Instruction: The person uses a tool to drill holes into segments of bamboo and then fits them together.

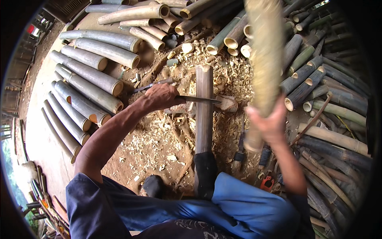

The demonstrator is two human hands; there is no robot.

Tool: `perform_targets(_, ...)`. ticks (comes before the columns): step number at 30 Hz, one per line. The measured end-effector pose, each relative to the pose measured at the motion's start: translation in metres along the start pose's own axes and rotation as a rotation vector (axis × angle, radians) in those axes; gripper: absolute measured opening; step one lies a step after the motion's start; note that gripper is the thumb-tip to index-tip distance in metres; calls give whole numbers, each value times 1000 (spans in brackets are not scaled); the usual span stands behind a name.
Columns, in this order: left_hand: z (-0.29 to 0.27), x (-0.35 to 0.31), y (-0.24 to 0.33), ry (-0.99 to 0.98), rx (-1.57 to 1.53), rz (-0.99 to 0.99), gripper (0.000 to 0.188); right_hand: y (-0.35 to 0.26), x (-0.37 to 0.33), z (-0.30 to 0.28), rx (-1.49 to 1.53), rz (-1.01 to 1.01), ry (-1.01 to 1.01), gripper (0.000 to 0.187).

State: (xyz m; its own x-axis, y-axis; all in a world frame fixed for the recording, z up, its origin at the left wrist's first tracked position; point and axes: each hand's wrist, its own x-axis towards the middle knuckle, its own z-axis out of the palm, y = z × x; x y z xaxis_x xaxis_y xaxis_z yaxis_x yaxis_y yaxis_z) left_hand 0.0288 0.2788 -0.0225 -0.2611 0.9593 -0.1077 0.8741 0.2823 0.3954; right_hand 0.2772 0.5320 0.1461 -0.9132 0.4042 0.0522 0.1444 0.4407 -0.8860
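Observation:
My left hand (162, 95) is closed round the handle of a knife (195, 99). The knife's dark blade lies crosswise over a split-looking length of bamboo (204, 127), which stretches away from me. A wooden block (227, 104) shows beside the bamboo, under the blade's tip. My right hand (270, 121) grips a thick, pale wooden club (266, 55), raised to the right of the bamboo and smeared by motion. The club's upper end runs out of the top of the picture. My dark-socked foot (205, 169) rests on the bamboo's near end.
Cut bamboo tubes (95, 87) lie in a row at left, with more piled at the back (135, 16) and right (338, 139). Shavings (159, 147) cover the ground. Dark-handled tools (238, 155) and an orange-red object (267, 182) lie near my right knee; another long tool (153, 85) lies beyond my left hand.

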Motion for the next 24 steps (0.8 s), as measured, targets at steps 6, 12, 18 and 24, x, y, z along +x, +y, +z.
perform_targets(6, -18, 13, 20, -114, -59, -48, 52, -48, 79, -13, -685, 534, -784, 95)
perform_targets(12, -22, 4, 15, -146, 1, -53, 53, -111, 100, -50, -178, -146, -124, 78)
perform_targets(18, -10, 14, 15, -45, -116, -20, 50, -4, 46, 31, -674, 397, -753, 103)
perform_targets(24, -11, 2, 4, -52, -5, -18, 57, -107, 105, -39, -366, -275, -219, 78)
